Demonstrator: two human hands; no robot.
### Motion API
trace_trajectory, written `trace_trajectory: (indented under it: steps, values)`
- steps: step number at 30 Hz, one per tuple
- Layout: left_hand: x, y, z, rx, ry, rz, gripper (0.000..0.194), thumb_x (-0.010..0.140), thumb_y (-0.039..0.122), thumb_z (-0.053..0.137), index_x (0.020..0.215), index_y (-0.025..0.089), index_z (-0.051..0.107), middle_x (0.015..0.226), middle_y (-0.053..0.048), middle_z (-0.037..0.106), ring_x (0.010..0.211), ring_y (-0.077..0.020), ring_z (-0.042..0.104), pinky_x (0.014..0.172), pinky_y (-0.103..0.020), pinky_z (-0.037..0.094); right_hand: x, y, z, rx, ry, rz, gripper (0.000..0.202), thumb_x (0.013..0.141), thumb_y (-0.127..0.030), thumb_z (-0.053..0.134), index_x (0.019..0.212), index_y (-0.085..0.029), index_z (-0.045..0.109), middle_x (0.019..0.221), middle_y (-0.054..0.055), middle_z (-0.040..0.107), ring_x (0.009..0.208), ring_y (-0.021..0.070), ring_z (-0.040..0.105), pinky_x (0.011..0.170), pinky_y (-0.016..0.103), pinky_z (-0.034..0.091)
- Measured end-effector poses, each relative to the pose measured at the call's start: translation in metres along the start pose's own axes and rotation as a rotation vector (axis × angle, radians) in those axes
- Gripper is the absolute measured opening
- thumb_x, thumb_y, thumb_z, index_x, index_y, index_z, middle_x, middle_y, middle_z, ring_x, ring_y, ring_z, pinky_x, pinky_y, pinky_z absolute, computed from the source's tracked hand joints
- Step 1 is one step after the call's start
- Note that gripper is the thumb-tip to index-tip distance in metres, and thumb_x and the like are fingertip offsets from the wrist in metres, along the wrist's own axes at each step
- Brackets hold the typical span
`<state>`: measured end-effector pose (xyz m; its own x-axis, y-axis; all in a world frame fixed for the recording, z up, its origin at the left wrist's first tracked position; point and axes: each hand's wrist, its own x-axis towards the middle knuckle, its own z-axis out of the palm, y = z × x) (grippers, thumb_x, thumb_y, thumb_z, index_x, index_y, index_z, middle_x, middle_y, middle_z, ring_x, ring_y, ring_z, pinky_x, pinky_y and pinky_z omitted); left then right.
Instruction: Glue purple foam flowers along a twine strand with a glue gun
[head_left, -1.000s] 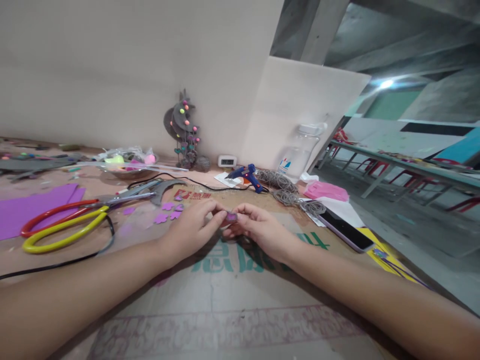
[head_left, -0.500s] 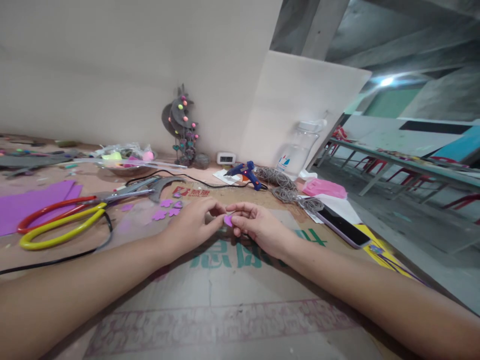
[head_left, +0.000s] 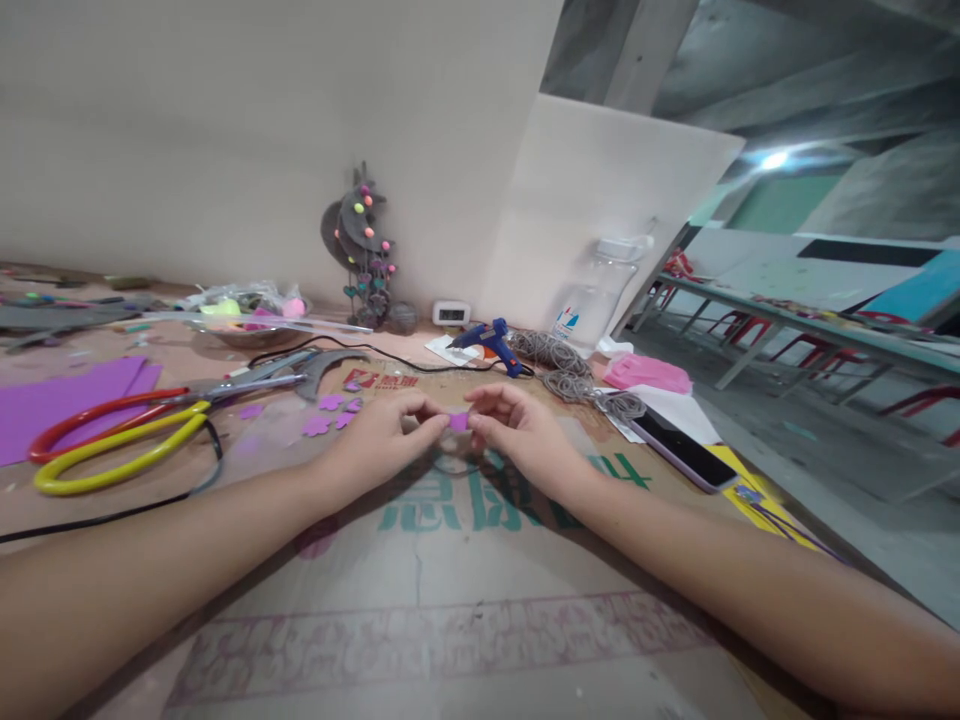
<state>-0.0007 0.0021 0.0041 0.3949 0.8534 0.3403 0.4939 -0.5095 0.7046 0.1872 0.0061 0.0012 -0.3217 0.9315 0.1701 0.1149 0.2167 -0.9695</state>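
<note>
Thumb and forefinger of the left hand are pinched together on the near-left end of a small purple piece, and over on the other side the right hand has thumb and finger closed on its right end, the other fingers loosely curled. The piece is stretched between the two, just above a cardboard sheet at the middle of the table!

Just beyond the left hand, a cluster of purple flower cut-outs. Farther toward the left edge, big scissors, one handle red, one yellow, lying partly over purple sheets.

Look to the far edge now: a blue glue gun beside bundles of grey cord, a small white clock, a grey moon decoration dotted with bright beads, and a clear bottle toward the far right corner. Down the right edge, a phone lies next to a yellow sheet.
</note>
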Motion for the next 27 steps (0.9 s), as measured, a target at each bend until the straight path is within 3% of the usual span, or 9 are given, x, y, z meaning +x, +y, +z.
trace_trajectory:
  steps: [3, 5, 8, 11, 15, 18, 21, 24, 27]
  values:
    - [0.001, -0.002, 0.000, -0.081, 0.051, -0.044, 0.022, 0.083, 0.033, 0.046, 0.075, 0.017, 0.059, 0.072, 0.000, 0.062, 0.069, -0.0147, 0.056, 0.063, -0.024, 0.040, 0.003, -0.003, -0.008, -0.139, 0.038, -0.081, 0.026, 0.078, -0.030, 0.058, 0.102, -0.020, 0.052, 0.087, 0.001, 0.057, 0.067, 0.0105, 0.057, 0.061, 0.025, 0.047]
    - [0.002, -0.005, 0.000, -0.142, 0.082, -0.087, 0.023, 0.083, 0.035, 0.045, 0.080, 0.017, 0.059, 0.071, 0.000, 0.061, 0.067, -0.0149, 0.057, 0.062, -0.025, 0.041, 0.006, -0.008, -0.017, -0.311, 0.010, -0.093, 0.022, 0.080, -0.031, 0.056, 0.096, -0.018, 0.055, 0.085, 0.002, 0.058, 0.069, 0.0118, 0.056, 0.062, 0.026, 0.046]
    - [0.003, -0.007, 0.000, -0.169, 0.112, -0.126, 0.022, 0.082, 0.034, 0.046, 0.083, 0.017, 0.058, 0.072, 0.000, 0.062, 0.068, -0.0151, 0.057, 0.063, -0.025, 0.042, 0.006, -0.016, -0.027, -0.557, -0.214, -0.040, 0.019, 0.080, -0.034, 0.057, 0.086, -0.016, 0.061, 0.075, 0.001, 0.061, 0.067, 0.0124, 0.055, 0.062, 0.025, 0.043]
    - [0.003, -0.007, 0.000, -0.149, 0.121, -0.120, 0.018, 0.080, 0.032, 0.047, 0.079, 0.017, 0.058, 0.072, 0.000, 0.061, 0.069, -0.0149, 0.057, 0.063, -0.025, 0.042, -0.001, -0.021, -0.026, -0.729, -0.424, -0.089, 0.024, 0.076, -0.038, 0.063, 0.091, -0.019, 0.062, 0.080, 0.001, 0.062, 0.071, 0.0135, 0.055, 0.064, 0.025, 0.043]
    - [0.004, -0.007, 0.000, -0.138, 0.126, -0.119, 0.019, 0.081, 0.033, 0.046, 0.079, 0.018, 0.058, 0.072, 0.001, 0.060, 0.070, -0.0149, 0.056, 0.064, -0.025, 0.042, -0.008, -0.020, -0.015, -0.862, -0.441, -0.236, 0.011, 0.079, -0.030, 0.061, 0.078, -0.019, 0.061, 0.083, 0.003, 0.060, 0.078, 0.0143, 0.054, 0.071, 0.026, 0.042]
    - [0.004, -0.009, 0.000, -0.138, 0.147, -0.118, 0.021, 0.081, 0.034, 0.046, 0.078, 0.018, 0.058, 0.071, 0.001, 0.060, 0.069, -0.0147, 0.055, 0.063, -0.025, 0.042, -0.008, -0.015, -0.011, -0.735, -0.345, -0.184, 0.012, 0.086, -0.025, 0.050, 0.076, -0.018, 0.054, 0.077, 0.002, 0.059, 0.072, 0.0132, 0.055, 0.068, 0.027, 0.044]
    - [0.005, -0.013, 0.001, -0.177, 0.151, -0.133, 0.020, 0.082, 0.034, 0.046, 0.077, 0.018, 0.058, 0.071, 0.000, 0.061, 0.069, -0.0148, 0.057, 0.064, -0.026, 0.043, -0.004, -0.008, -0.013, -0.427, -0.184, -0.083, 0.013, 0.090, -0.029, 0.040, 0.081, -0.019, 0.043, 0.075, 0.001, 0.060, 0.065, 0.0118, 0.057, 0.062, 0.026, 0.046]
    - [0.005, -0.015, 0.004, -0.292, 0.122, -0.164, 0.022, 0.083, 0.037, 0.046, 0.083, 0.017, 0.057, 0.071, -0.002, 0.062, 0.068, -0.0156, 0.060, 0.061, -0.026, 0.045, 0.000, -0.003, -0.015, -0.190, -0.108, -0.003, 0.015, 0.088, -0.033, 0.044, 0.082, -0.020, 0.039, 0.066, -0.002, 0.059, 0.056, 0.0099, 0.056, 0.054, 0.023, 0.045]
    - [0.003, -0.013, 0.006, -0.470, 0.031, -0.155, 0.023, 0.085, 0.040, 0.043, 0.089, 0.018, 0.050, 0.072, -0.002, 0.063, 0.068, -0.0163, 0.064, 0.062, -0.027, 0.048, 0.002, 0.000, -0.015, -0.096, -0.098, 0.056, 0.018, 0.083, -0.033, 0.052, 0.087, -0.020, 0.041, 0.061, -0.005, 0.057, 0.050, 0.0083, 0.054, 0.049, 0.020, 0.041]
